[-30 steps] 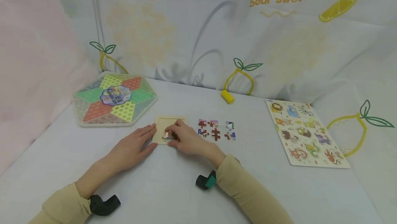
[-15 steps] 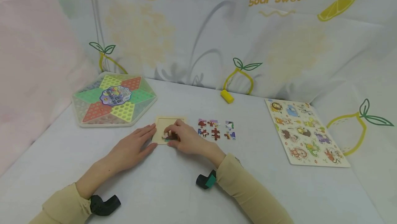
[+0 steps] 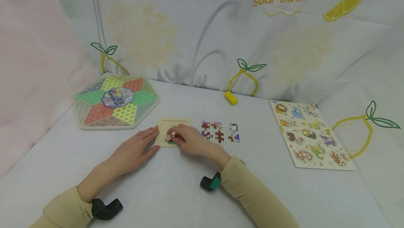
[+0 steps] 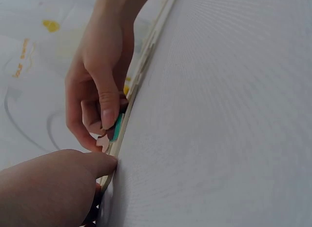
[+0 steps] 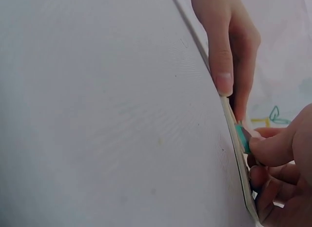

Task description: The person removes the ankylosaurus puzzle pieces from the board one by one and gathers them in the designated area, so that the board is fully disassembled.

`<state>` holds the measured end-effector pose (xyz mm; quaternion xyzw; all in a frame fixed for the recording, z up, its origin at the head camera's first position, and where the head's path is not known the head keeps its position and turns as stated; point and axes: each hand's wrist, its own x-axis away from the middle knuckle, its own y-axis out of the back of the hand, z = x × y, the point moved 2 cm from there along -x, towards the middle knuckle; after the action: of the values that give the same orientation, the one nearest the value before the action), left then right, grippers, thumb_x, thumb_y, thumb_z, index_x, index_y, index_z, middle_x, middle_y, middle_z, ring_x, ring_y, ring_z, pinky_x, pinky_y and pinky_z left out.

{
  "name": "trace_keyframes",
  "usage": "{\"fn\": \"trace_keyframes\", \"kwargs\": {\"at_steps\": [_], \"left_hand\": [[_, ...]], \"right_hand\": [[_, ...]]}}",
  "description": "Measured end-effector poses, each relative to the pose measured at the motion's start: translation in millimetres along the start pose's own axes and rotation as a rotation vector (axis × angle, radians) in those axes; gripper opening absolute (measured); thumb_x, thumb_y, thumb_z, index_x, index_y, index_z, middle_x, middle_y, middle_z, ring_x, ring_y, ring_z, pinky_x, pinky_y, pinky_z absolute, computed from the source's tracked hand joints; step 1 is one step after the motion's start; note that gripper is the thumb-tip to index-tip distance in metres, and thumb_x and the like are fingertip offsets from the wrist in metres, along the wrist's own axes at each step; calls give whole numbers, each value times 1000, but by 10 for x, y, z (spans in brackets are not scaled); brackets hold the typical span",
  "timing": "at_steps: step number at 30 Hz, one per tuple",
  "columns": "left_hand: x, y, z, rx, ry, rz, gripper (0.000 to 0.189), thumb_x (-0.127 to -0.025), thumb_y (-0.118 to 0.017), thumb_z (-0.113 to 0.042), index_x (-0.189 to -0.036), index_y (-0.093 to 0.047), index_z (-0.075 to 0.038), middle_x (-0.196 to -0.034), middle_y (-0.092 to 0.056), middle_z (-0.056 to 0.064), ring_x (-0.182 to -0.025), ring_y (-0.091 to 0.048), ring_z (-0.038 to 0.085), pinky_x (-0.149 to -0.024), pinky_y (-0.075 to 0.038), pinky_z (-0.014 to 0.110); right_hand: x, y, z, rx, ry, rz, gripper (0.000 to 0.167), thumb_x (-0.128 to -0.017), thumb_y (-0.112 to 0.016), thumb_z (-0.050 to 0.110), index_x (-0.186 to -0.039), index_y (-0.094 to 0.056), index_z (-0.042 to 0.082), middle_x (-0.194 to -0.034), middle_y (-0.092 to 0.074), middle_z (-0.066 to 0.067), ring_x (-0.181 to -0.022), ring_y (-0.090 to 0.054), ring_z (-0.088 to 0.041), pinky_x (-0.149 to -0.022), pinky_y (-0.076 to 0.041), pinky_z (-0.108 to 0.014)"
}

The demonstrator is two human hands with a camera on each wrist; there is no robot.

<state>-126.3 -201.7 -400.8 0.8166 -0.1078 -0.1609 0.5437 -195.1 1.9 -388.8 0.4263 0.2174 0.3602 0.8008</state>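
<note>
A small square wooden puzzle tray [image 3: 165, 125] lies on the white tabletop. My left hand [image 3: 134, 152] rests at its left edge with fingers straight, the thumb against the near corner. Over the lower part of the tray, my right hand [image 3: 193, 141] pinches a jigsaw puzzle piece [image 3: 171, 137] between thumb and fingers. In the left wrist view the teal edge of the piece [image 4: 117, 128] shows tilted up close to the tray; the right wrist view also shows this teal edge [image 5: 242, 137] under the thumb. Fingers hide part of the piece.
Several loose jigsaw pieces [image 3: 219, 136] lie in two rows right of the tray. A Chinese checkers box [image 3: 91, 121] stands at the back left, an animal puzzle board [image 3: 303, 156] at the right. A yellow cylinder [image 3: 231, 98] lies near the back cloth.
My right fingers have shifted slightly on the piece, with the index finger bent lower, and the piece's angle has changed a little. My left hand and the tray have stayed in place.
</note>
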Motion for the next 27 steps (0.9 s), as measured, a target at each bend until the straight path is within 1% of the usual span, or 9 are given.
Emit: {"fn": "trace_keyframes", "kwargs": {"at_steps": [10, 18, 20, 23, 25, 27], "left_hand": [[13, 12, -12, -6, -11, -25, 56, -99, -63, -28, -144, -50, 2, -152, -47, 16, -139, -45, 38, -108, -42, 56], [24, 31, -3, -10, -25, -36, 55, -99, -63, -28, -143, -51, 3, -152, -47, 16, -138, -45, 38, -107, -42, 56], [30, 34, -2, -9, -22, -37, 55, -99, -63, -28, -144, -51, 3, -152, -47, 16, -139, -45, 38, -108, -42, 56], [32, 31, 0, -2, -15, -32, 55, -99, -63, -28, -144, -50, 3, -153, -46, 16, -139, -45, 38, -108, -41, 56], [23, 29, -4, 2, -15, -24, 56, -99, -62, -28, -144, -50, 3, -153, -46, 16, -139, -44, 38, -109, -41, 56], [12, 27, -6, 0, -19, -19, 56, -100, -62, -28, -144, -50, 3, -153, -46, 16, -140, -44, 38, -109, -40, 56]], "right_hand": [[8, 15, 47, 25, -27, -4, 21, -103, -54, 12, -123, -62, 16, -96, -59, 1, -81, -51, -12, -72, -41, -23], [-13, 21, 86, 53, -62, 1, 22, -102, -56, 11, -123, -63, 12, -97, -62, 1, -82, -53, -12, -73, -43, -23], [-8, 39, 90, 32, -93, 12, 23, -102, -56, 11, -124, -63, 13, -95, -62, 2, -81, -53, -12, -73, -44, -23], [30, 99, 94, -30, -146, 33, 24, -102, -56, 12, -125, -62, 13, -92, -62, 3, -79, -54, -12, -71, -45, -23], [91, 170, 97, -79, -179, 38, 24, -102, -56, 12, -126, -61, 13, -90, -63, 2, -77, -55, -13, -70, -46, -24], [169, 246, 72, -113, -187, 21, 24, -102, -56, 11, -126, -61, 11, -88, -63, 1, -75, -55, -14, -68, -47, -24]]}}
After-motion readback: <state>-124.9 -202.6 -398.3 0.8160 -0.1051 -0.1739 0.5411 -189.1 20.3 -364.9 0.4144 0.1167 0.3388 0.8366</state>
